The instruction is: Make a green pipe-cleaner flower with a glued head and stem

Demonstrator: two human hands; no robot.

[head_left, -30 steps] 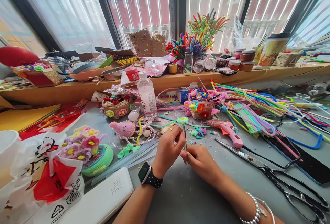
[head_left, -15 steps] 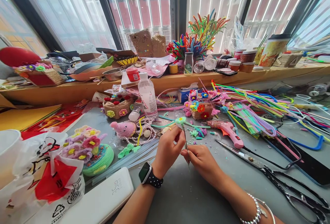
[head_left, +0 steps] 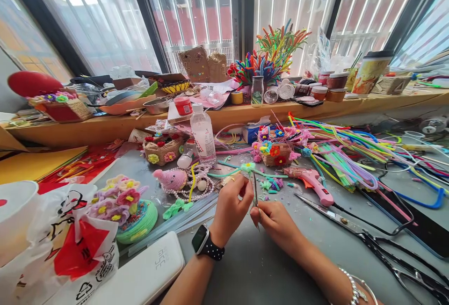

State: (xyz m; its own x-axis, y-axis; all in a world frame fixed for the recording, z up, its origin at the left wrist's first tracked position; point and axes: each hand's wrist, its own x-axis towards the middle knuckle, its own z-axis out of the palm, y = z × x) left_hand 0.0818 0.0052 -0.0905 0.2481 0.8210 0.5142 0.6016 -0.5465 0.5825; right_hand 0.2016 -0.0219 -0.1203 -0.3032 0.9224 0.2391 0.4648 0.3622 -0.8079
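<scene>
My left hand (head_left: 232, 204), with a watch on its wrist, is closed in a pinch. A small pale green fuzzy flower with a yellow centre (head_left: 247, 167) pokes up just beyond its fingertips. My right hand (head_left: 280, 223) grips slim metal tweezers (head_left: 256, 192), which stand nearly upright beside the left fingers, close to the flower. The part inside the left fingers is hidden. Behind the hands lie green pipe cleaner pieces (head_left: 265, 185) and a longer green pipe cleaner (head_left: 270, 175). A pink glue gun (head_left: 317, 185) rests to the right.
Large black-handled scissors (head_left: 345, 223) lie at right, near a dark flat slab (head_left: 414, 225) and a heap of pipe cleaners (head_left: 351, 150). A bottle (head_left: 203, 139), a pink crocheted toy (head_left: 171, 178), a white power bank (head_left: 154, 267) and a plastic bag (head_left: 80, 244) stand or lie leftward.
The tweezers have turned more upright and now stand a little apart from my left fingers. My right hand has shifted slightly right and down. The whole view has shifted slightly.
</scene>
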